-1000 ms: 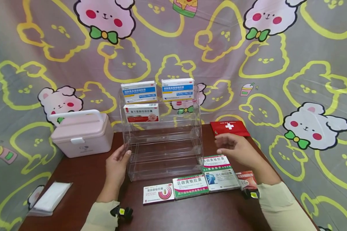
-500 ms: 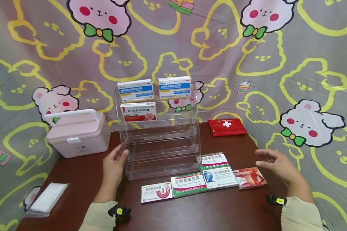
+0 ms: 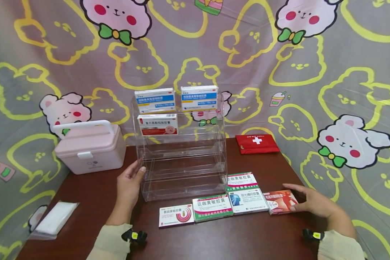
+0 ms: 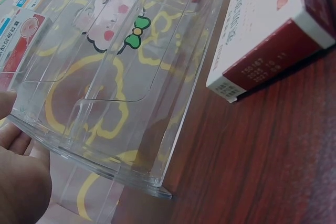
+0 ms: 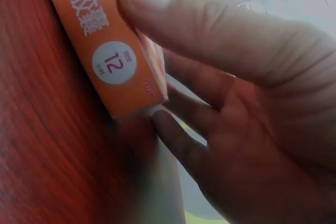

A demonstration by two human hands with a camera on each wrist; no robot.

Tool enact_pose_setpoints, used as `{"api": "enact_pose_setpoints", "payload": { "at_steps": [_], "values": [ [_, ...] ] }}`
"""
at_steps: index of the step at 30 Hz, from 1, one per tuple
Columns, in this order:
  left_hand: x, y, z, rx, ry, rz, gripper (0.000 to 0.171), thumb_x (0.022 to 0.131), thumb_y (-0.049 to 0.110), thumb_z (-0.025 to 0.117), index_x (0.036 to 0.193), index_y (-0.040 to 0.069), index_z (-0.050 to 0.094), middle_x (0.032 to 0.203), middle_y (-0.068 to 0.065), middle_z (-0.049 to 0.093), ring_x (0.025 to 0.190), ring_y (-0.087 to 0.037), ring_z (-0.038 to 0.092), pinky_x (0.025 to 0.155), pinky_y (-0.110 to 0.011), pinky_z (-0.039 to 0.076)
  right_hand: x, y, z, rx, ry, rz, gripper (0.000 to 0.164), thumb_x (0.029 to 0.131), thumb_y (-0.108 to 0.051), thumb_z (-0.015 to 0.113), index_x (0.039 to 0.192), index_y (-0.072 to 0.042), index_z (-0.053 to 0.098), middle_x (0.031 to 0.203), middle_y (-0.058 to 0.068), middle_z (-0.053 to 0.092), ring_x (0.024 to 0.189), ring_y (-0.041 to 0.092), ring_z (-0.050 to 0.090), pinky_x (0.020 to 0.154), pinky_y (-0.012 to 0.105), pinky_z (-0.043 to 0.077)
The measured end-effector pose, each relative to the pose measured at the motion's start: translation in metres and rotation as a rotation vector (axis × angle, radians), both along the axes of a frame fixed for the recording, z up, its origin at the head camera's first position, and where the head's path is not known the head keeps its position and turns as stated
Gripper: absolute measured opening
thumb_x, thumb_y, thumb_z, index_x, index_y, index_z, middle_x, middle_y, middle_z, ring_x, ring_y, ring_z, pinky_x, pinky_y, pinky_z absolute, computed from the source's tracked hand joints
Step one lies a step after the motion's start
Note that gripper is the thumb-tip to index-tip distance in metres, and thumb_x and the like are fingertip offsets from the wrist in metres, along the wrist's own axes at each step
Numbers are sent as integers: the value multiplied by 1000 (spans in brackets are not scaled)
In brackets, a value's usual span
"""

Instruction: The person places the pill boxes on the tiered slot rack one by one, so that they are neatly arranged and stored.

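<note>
My left hand grips the left side edge of a clear acrylic display rack; the left wrist view shows the thumb on one side of the panel and fingers on the other. At the right, my right hand has thumb and fingers about the right end of an orange-red medicine box. The thumb lies on that box in the right wrist view, with fingertips partly hidden behind it. Two blue-and-white boxes stand on the rack's top tier, and a red-and-white box sits one tier below.
A white box, a green-and-white box, a box with a blue head picture and another green-and-white box lie before the rack. Around them are a pink case, a red first-aid pouch and a white packet.
My right hand has moved from above the boxes out to the right, then down onto the orange-red box. The left hand has stayed at the rack's edge.
</note>
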State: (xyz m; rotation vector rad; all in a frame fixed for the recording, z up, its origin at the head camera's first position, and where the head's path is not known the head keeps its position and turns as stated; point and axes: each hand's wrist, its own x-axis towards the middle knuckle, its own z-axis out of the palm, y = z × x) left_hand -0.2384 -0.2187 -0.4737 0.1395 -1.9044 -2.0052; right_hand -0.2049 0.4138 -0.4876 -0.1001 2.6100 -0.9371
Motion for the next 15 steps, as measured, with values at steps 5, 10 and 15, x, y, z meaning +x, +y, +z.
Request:
{"api": "enact_pose_setpoints", "payload": {
  "at_steps": [5, 10, 15],
  "values": [
    [-1, -1, -1, 7, 1, -3, 47, 98, 8, 68, 143, -2, 56, 147, -17, 57, 125, -6, 61, 99, -10, 49, -2, 2, -1, 13, 31, -22, 90, 77, -40, 86, 154, -18, 44, 146, 29, 44, 128, 47, 39, 99, 64, 48],
    [-2, -1, -2, 20, 8, -2, 47, 98, 6, 68, 143, -2, 56, 146, -17, 58, 120, 2, 61, 100, -10, 49, -9, 4, -7, 3, 85, -39, 86, 80, -39, 84, 154, -15, 46, 138, 25, 54, 122, 39, 49, 91, 42, 53],
    [-2, -1, -2, 25, 7, -6, 50, 98, 7, 68, 144, -4, 54, 148, -19, 55, 124, -3, 60, 99, -10, 49, -16, 4, -10, 12, 119, -89, 92, 80, -42, 84, 156, -12, 41, 140, 29, 54, 120, 41, 53, 90, 42, 54]
  ]
}}
